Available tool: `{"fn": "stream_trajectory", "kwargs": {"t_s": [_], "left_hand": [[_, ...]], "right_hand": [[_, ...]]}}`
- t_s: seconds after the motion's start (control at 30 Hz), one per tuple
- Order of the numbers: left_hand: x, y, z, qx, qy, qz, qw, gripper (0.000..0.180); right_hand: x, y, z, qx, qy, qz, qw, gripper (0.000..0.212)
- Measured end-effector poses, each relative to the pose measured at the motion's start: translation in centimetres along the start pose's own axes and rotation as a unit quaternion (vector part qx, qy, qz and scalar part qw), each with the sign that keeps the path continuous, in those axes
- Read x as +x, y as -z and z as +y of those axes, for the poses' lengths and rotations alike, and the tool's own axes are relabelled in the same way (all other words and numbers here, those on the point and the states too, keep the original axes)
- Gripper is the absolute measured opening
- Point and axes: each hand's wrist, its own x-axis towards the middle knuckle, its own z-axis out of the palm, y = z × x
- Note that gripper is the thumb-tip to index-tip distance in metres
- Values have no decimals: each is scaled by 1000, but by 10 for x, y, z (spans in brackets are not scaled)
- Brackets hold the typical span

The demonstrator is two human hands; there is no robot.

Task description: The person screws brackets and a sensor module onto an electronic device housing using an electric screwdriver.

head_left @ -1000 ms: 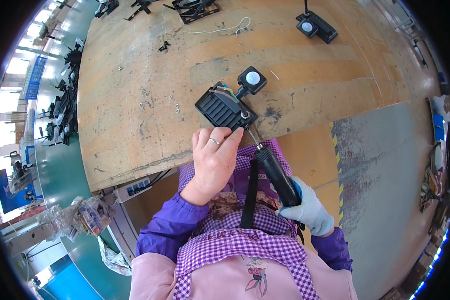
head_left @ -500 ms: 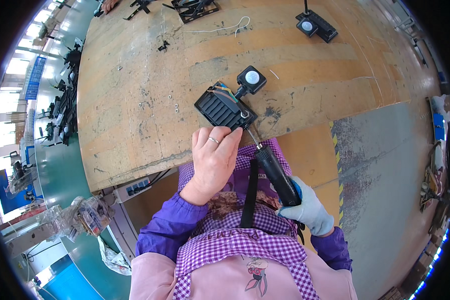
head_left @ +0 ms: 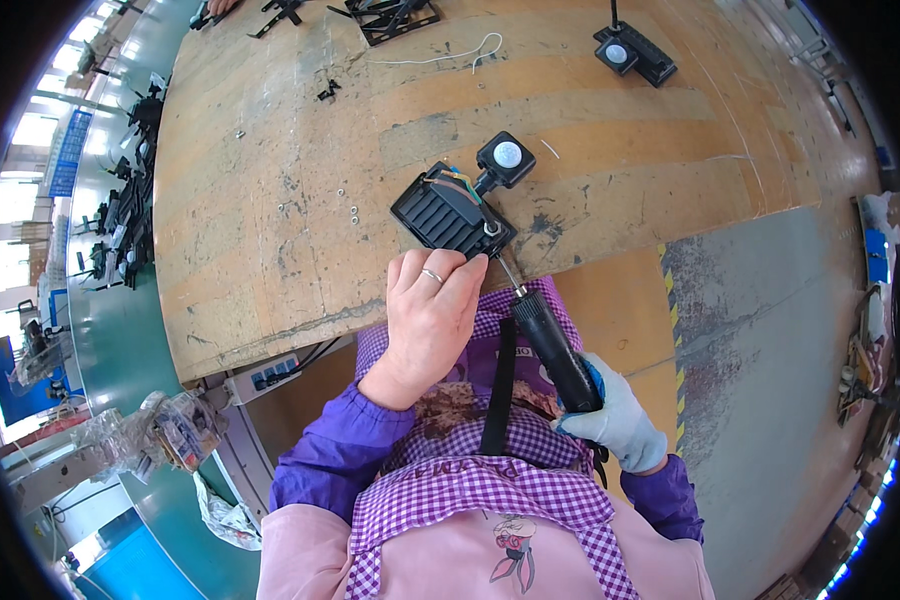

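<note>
A black finned floodlight (head_left: 440,215) with a motion sensor (head_left: 507,155) on a short arm lies near the table's front edge. Thin coloured wires (head_left: 457,178) show at its back. My bare left hand (head_left: 430,305), wearing a ring, closes its fingers on the near edge of the light; the thumb is partly hidden. In my right hand (head_left: 618,415), gloved in white and blue, is a black electric screwdriver (head_left: 555,350). Its metal shaft slants up to the light's near right corner, by a metal nut (head_left: 491,229). I cannot make out exactly what the tip touches.
Small metal nuts (head_left: 354,215) lie left of the light. A second black sensor light (head_left: 638,55) sits at the far right. Black brackets (head_left: 385,18), a white cord (head_left: 440,62) and small black parts (head_left: 328,90) are farther back. At the top left, another person's hand (head_left: 220,6) shows.
</note>
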Motion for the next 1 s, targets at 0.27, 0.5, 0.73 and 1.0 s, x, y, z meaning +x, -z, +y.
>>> {"fn": "stream_trajectory", "kwargs": {"t_s": [0.27, 0.5, 0.73, 1.0], "left_hand": [[3, 1, 2, -18, 37, 7, 999, 21], [4, 0, 2, -44, 54, 11, 998, 22], [6, 2, -2, -52, 48, -5, 998, 31], [22, 11, -8, -24, 70, -54, 996, 68]], "right_hand": [[-3, 1, -7, 1, -3, -7, 1000, 71], [-4, 3, -8, -3, -12, -15, 1000, 74], [-4, 4, -11, 14, -18, -22, 999, 77], [-3, 5, -18, -1, -30, -25, 999, 76]]}}
